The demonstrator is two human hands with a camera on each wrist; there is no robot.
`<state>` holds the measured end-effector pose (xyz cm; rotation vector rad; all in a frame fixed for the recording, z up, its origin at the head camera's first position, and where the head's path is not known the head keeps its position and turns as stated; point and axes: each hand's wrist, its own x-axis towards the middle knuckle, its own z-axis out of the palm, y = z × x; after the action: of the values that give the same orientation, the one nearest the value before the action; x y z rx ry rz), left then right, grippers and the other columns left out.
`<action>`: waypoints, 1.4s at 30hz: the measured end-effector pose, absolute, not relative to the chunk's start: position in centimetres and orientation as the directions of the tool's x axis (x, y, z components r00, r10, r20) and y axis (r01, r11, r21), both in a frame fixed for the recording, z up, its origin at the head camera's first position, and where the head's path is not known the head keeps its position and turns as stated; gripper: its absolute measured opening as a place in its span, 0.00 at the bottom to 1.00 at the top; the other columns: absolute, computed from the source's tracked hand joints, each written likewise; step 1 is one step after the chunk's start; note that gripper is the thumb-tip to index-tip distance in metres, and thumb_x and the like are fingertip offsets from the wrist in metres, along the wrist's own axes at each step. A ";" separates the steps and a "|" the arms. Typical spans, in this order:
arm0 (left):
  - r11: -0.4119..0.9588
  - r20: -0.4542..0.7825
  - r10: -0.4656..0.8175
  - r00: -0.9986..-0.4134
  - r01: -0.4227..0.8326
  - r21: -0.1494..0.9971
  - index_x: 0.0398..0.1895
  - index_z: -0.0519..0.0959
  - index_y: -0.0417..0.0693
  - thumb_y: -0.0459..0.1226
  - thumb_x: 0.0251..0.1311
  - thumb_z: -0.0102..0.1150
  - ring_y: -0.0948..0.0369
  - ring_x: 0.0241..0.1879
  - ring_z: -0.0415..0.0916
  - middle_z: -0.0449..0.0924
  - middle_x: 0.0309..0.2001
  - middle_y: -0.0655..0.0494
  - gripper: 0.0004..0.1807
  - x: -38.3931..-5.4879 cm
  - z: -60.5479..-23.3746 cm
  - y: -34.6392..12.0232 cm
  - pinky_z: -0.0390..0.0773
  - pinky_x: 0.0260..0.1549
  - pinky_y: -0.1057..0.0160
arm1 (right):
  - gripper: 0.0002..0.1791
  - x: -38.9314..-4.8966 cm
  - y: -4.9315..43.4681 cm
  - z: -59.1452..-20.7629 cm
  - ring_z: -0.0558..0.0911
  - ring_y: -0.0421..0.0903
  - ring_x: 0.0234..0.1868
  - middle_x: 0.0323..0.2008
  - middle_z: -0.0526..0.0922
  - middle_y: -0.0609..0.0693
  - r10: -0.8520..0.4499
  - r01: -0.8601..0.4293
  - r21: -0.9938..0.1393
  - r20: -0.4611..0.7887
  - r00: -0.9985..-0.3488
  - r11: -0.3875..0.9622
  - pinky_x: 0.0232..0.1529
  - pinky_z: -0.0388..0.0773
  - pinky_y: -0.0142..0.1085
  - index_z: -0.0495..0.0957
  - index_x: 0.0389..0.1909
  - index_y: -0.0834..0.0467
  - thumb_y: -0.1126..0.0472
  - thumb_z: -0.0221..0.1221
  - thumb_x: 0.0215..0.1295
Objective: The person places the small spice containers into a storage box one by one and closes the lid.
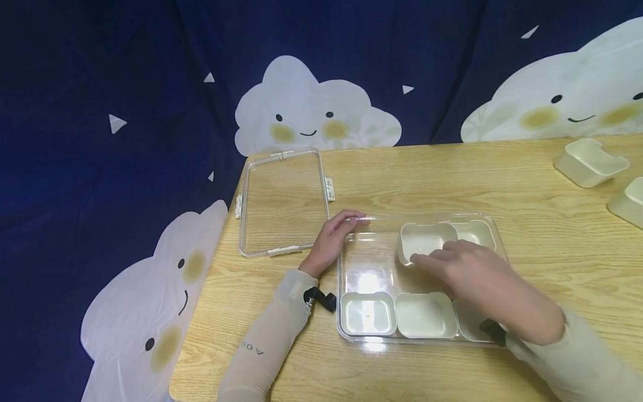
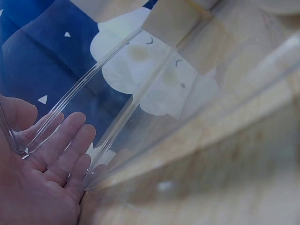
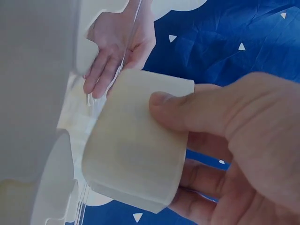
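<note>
My right hand (image 1: 464,271) pinches a small cream plastic bin (image 1: 422,237), thumb against one wall and fingers round the other side. In the right wrist view the thumb presses flat on the outer wall of this bin (image 3: 136,140). It overlaps the back row of a large clear plastic box (image 1: 369,259), left of another cream bin (image 1: 477,231). Along the front of the box stand more cream bins (image 1: 427,315), one partly behind my right wrist. At the box's back left corner my left hand (image 1: 334,237) rests with fairly straight fingers along the clear wall.
A clear lid (image 1: 286,204) with white clips lies left of the box, behind my left hand. Two more cream bins, one with a notched rim (image 1: 590,162) and one cut off by the view (image 1: 630,201), stand at the far right. Behind the wooden table (image 1: 417,178) hangs a blue cloud-patterned curtain.
</note>
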<state>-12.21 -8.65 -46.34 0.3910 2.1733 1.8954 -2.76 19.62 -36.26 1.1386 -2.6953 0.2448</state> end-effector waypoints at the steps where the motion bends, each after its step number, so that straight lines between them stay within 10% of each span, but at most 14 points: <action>1: 0.125 0.001 0.347 -0.938 0.047 0.991 0.64 0.77 0.45 0.43 0.81 0.42 0.52 0.64 0.82 0.86 0.60 0.45 0.20 -12.2 -46.4 -8.7 0.68 0.74 0.50 | 0.30 -2.7 19.6 -36.3 0.82 0.44 0.33 0.32 0.89 0.43 -0.689 -0.722 -0.074 0.248 -0.681 0.688 0.38 0.82 0.43 0.85 0.52 0.49 0.73 0.71 0.44; 42: 0.158 0.006 0.320 -0.947 0.060 0.986 0.61 0.80 0.52 0.44 0.80 0.43 0.56 0.67 0.78 0.86 0.60 0.49 0.18 -12.4 -46.6 -8.8 0.66 0.75 0.49 | 0.15 -3.6 19.1 -37.6 0.66 0.29 0.22 0.18 0.71 0.32 -0.751 -0.725 -0.272 0.015 -0.660 0.632 0.23 0.67 0.27 0.73 0.25 0.39 0.60 0.65 0.68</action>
<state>-12.38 -8.77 -46.57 0.3719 2.2263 1.8788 -3.56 19.06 -37.64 1.3284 -2.9277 0.4161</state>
